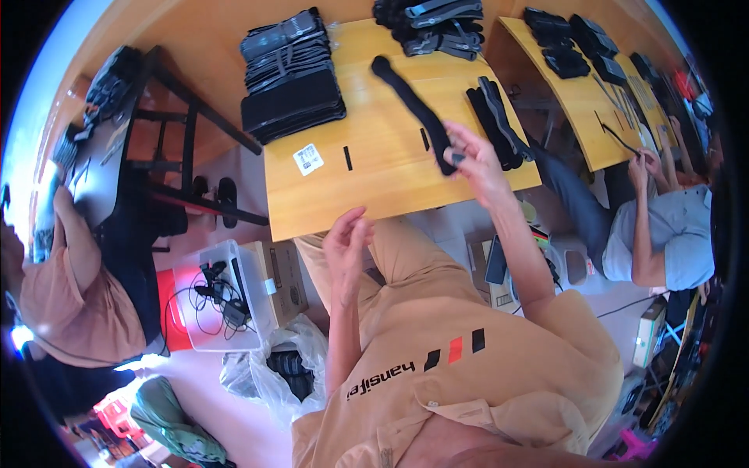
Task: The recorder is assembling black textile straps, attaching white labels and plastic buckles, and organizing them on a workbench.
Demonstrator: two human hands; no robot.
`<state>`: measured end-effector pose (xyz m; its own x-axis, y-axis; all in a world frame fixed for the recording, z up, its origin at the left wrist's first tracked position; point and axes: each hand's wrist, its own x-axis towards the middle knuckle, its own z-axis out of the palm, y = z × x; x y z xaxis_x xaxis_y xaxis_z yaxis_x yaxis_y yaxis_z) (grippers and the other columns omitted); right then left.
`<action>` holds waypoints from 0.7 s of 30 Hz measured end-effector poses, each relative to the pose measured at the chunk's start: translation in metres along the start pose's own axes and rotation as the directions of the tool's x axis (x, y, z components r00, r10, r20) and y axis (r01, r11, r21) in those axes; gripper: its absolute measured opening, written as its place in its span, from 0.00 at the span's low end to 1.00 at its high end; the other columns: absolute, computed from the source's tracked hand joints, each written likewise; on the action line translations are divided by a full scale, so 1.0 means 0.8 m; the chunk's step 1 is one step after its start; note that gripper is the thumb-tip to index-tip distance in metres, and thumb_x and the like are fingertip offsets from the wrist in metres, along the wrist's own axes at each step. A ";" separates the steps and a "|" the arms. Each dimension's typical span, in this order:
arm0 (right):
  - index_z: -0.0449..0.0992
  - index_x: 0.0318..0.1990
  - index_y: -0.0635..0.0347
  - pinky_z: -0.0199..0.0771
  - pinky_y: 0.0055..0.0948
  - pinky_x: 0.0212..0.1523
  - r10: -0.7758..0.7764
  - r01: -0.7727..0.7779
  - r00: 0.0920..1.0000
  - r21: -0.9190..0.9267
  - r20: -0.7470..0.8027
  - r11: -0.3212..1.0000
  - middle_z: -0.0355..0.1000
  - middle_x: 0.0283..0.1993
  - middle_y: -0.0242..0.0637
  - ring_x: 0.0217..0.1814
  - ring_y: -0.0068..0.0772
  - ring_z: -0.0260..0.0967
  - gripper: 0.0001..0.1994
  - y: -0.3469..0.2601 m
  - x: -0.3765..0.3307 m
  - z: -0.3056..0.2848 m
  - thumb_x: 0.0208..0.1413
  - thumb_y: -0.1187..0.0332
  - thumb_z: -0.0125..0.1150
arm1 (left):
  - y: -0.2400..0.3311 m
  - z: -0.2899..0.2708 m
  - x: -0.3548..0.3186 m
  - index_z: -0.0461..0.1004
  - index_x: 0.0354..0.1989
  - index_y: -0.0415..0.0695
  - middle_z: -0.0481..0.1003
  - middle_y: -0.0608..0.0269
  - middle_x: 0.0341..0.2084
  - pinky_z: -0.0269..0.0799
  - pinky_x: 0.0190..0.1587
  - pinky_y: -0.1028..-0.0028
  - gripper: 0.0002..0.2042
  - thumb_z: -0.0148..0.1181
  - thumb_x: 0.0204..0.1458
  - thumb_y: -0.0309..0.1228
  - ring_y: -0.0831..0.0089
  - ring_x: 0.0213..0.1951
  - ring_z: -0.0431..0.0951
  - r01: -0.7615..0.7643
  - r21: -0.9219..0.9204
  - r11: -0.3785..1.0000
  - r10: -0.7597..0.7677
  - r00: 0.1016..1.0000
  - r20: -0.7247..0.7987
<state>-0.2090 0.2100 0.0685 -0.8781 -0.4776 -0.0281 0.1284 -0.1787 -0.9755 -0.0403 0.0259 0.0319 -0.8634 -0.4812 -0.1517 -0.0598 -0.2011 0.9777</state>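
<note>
My right hand (477, 165) is closed on one end of a long, narrow black fabric strip (413, 100). The strip slants up and away to the left above the yellow table (328, 195), and its far end is rounded. A small dark band shows on a finger of that hand. Close by, to its right, lies a bundle of black and grey strips (499, 125). My left hand (349, 238) is just off the table's near edge, fingers loosely curled and apart, with nothing in them.
A tall stack of black and grey folded pieces (292, 74) stands at the table's far left; another pile (441, 27) is at the back. A white label (308, 159) lies on the tabletop. Co-workers sit at both sides. A clear bin (226, 304) with cables stands on the floor.
</note>
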 end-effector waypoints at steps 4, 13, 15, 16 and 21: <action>0.60 0.58 0.64 0.65 0.14 0.23 0.212 -0.262 0.890 0.072 0.404 0.962 0.72 0.41 0.36 0.34 0.19 0.69 0.29 0.006 -0.050 0.046 0.46 0.67 0.57 | 0.040 0.045 0.004 0.61 0.55 0.38 0.73 0.56 0.38 0.70 0.42 0.74 0.19 0.48 0.58 0.34 0.70 0.40 0.75 -0.046 -0.364 0.930 0.087 0.991 0.097; 0.69 0.47 0.64 0.68 0.21 0.29 0.078 0.070 0.785 -0.213 0.614 0.974 0.70 0.31 0.34 0.28 0.23 0.66 0.20 -0.096 -0.086 0.049 0.46 0.67 0.61 | 0.038 0.021 0.000 0.65 0.46 0.39 0.74 0.54 0.36 0.74 0.41 0.71 0.12 0.44 0.60 0.34 0.67 0.38 0.77 -0.034 -0.503 0.864 0.062 0.997 0.038; 0.74 0.36 0.60 0.71 0.24 0.28 -0.737 0.208 0.274 0.710 0.617 0.672 0.71 0.30 0.37 0.29 0.28 0.70 0.10 -0.117 -0.104 0.039 0.48 0.66 0.59 | 0.033 0.023 0.000 0.66 0.45 0.38 0.75 0.55 0.34 0.75 0.38 0.73 0.12 0.44 0.59 0.33 0.69 0.36 0.78 -0.003 -0.454 0.891 0.022 0.999 0.036; 0.70 0.24 0.54 0.63 0.19 0.23 -0.722 0.328 -0.155 0.725 0.674 0.606 0.65 0.18 0.29 0.21 0.26 0.65 0.12 -0.163 -0.109 0.032 0.55 0.60 0.49 | 0.029 0.020 0.000 0.66 0.45 0.38 0.75 0.55 0.34 0.75 0.38 0.73 0.12 0.44 0.59 0.33 0.69 0.36 0.78 0.003 -0.457 0.889 0.011 1.000 0.028; 0.74 0.35 0.56 0.68 0.17 0.27 -0.761 0.232 -0.387 0.854 0.520 0.465 0.71 0.26 0.33 0.24 0.21 0.68 0.09 -0.242 -0.105 0.052 0.58 0.68 0.45 | 0.006 0.022 -0.005 0.67 0.44 0.39 0.75 0.56 0.33 0.75 0.37 0.74 0.12 0.45 0.59 0.34 0.70 0.33 0.78 0.121 -0.449 0.885 -0.125 0.992 0.020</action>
<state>-0.1409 0.2490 0.2688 0.4820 -0.1263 0.8670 0.2497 -0.9287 -0.2741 -0.0454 0.0417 0.0395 -0.8591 -0.4346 -0.2702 0.0672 -0.6192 0.7823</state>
